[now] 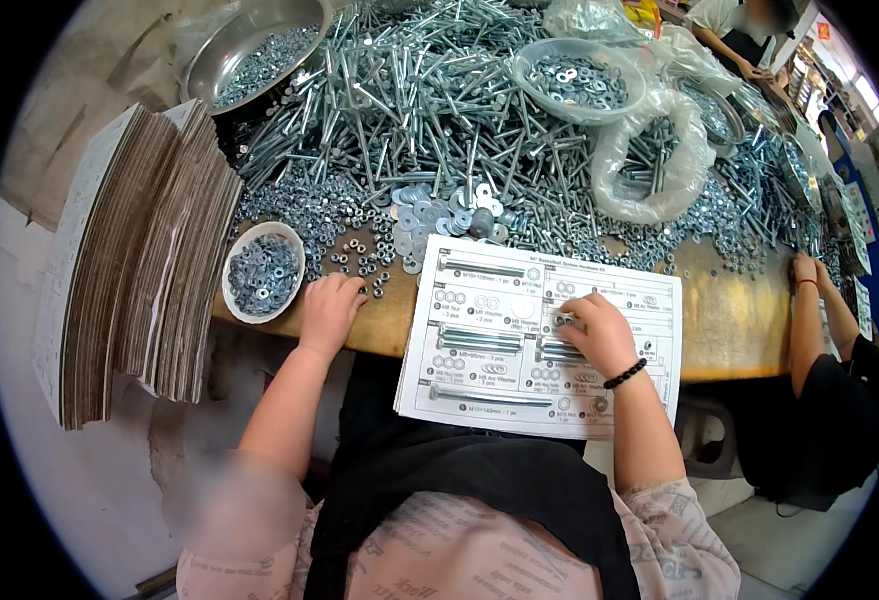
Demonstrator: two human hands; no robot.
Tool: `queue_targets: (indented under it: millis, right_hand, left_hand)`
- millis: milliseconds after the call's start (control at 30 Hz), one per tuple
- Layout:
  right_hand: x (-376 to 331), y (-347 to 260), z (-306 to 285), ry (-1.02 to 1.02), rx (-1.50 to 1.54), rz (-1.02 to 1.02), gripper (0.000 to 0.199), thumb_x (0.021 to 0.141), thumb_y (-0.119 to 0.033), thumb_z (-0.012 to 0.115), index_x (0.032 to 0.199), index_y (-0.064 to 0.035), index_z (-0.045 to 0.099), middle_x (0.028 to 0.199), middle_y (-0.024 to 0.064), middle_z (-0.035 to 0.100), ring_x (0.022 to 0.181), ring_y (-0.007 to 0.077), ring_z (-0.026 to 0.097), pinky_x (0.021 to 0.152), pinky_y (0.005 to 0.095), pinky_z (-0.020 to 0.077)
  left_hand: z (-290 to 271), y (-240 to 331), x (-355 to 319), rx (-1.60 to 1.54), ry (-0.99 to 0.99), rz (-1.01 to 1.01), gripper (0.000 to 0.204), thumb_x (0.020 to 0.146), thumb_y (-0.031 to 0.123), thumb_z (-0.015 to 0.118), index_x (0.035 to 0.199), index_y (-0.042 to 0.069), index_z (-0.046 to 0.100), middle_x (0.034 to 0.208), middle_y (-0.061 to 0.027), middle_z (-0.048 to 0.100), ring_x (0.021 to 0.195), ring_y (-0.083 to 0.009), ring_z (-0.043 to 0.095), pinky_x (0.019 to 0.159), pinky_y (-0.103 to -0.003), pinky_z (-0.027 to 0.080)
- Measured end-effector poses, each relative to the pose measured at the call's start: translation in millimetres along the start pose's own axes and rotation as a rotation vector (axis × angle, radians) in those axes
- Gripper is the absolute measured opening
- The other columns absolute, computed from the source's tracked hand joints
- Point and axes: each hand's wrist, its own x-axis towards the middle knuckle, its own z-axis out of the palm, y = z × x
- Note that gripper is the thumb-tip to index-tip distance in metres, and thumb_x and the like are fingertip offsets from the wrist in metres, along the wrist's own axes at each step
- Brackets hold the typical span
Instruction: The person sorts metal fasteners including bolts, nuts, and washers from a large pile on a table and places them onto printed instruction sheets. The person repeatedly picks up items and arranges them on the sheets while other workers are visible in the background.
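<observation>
A white printed card [419, 350] with rows of bolt, nut and washer shapes lies at the table's front edge, reaching over my lap. I cannot tell which bolt shapes are printed and which are real. Over its right half is my right hand [599, 335], a dark bead bracelet at the wrist, fingertips closed on small hex nuts [564, 321]. My left hand [331, 312] rests at the table edge left of the card, fingers curled beside loose hex nuts [369, 268]; what they hold is hidden. Just left of it stands a white bowl [230, 285] of washers.
Bolts [409, 100] form a large heap behind, with flat washers [421, 218] in front. A metal bowl [204, 80], a clear plastic bowl [529, 100] and a plastic bag [699, 165] sit around it. Tall cardboard stacks [139, 250] stand left. Another person's hands [809, 272] work at right.
</observation>
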Motion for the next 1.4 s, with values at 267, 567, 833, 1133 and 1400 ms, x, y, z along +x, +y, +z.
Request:
queue_targets:
  millis: [267,567,833,1133,1400]
  right_hand:
    - [-9.2,-0.3,-13.6,0.162,0.153,0.034,0.016,0.073,-0.007,0.067,0.088,-0.0062,0.062,0.076,0.0061,0.056,0.059,0.0185,0.054,0.056,0.0286,0.0446]
    - [-1.7,-17.3,-8.2,0.219,0.267,-0.058,0.011,0.075,-0.006,0.065,0.086,-0.0048,0.062,0.073,0.0062,0.056,0.06,0.0165,0.053,0.053,0.0269,0.043]
    - [17.9,-36.4,12.6,0.048,0.179,-0.11,0.011,0.073,-0.013,0.066,0.083,-0.0081,0.063,0.074,0.0072,0.057,0.071,0.0251,0.057,0.062,0.0352,0.0455]
    - [59.0,-73.2,70.3,-0.051,-0.09,-0.216,0.01,0.072,-0.017,0.063,0.079,-0.0096,0.063,0.077,0.0068,0.057,0.078,0.0256,0.058,0.066,0.0374,0.0485]
    - [61.1,-76.5,73.5,-0.047,-0.071,-0.254,0.01,0.071,-0.017,0.063,0.078,-0.0096,0.062,0.076,0.0082,0.056,0.078,0.0279,0.057,0.065,0.0392,0.0475]
  left_hand:
    - [-2.9,-1.5,8.1,0.028,-0.044,0.052,0.02,0.073,0.018,0.066,0.091,0.013,0.059,0.081,-0.005,0.054,0.078,-0.0258,0.054,0.069,-0.038,0.043]
    - [-1.7,81.1,58.2,-0.283,-0.11,0.316,0.019,0.072,0.017,0.066,0.09,0.011,0.062,0.083,-0.0039,0.057,0.081,-0.024,0.055,0.074,-0.036,0.041]
    - [8.8,78.2,64.8,-0.371,-0.296,0.29,0.02,0.072,0.021,0.066,0.09,0.013,0.064,0.087,-0.0027,0.058,0.086,-0.0213,0.055,0.08,-0.035,0.039]
    - [7.7,72.1,61.8,-0.417,-0.318,0.224,0.018,0.072,0.019,0.066,0.088,0.011,0.065,0.088,-0.0027,0.058,0.089,-0.0209,0.055,0.08,-0.035,0.039]
    - [15.5,67.7,54.9,-0.423,-0.175,0.265,0.018,0.067,0.016,0.067,0.084,0.012,0.063,0.082,-0.0013,0.058,0.083,-0.022,0.056,0.073,-0.037,0.04]
